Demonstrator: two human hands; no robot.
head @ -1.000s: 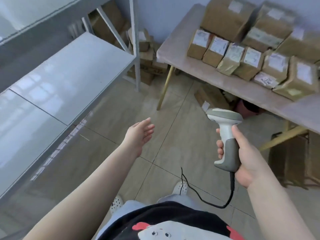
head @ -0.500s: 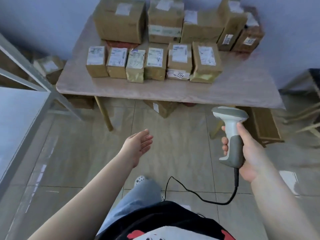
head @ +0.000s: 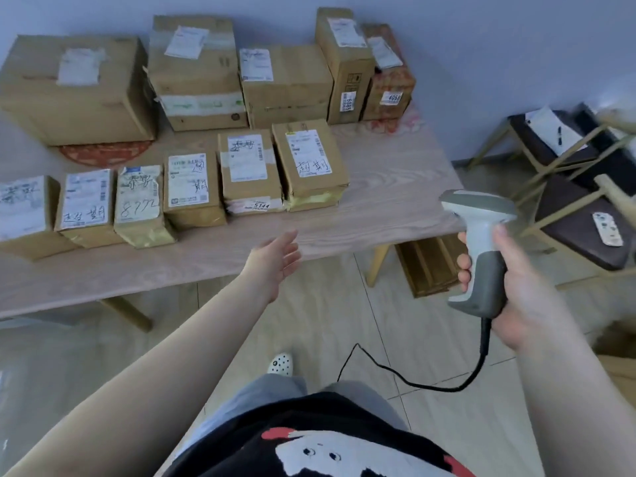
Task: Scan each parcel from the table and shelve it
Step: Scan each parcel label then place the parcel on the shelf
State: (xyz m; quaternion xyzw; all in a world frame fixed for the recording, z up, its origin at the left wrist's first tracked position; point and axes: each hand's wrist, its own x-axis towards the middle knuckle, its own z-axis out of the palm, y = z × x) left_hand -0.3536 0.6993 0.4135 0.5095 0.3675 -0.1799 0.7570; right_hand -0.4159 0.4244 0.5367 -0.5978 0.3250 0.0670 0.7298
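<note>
Parcels (head: 192, 187) sat in rows on the table (head: 389, 187). The left hand (head: 275, 259) reached out empty, fingers straight; the right hand (head: 509, 280) gripped the barcode scanner (head: 480, 235). Best to lift the nearest-row box label-up, then aim squarely.

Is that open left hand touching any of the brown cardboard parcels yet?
Apart. The head view shows the left hand open, with bare wooden table between its fingers and the nearest parcel.
</note>
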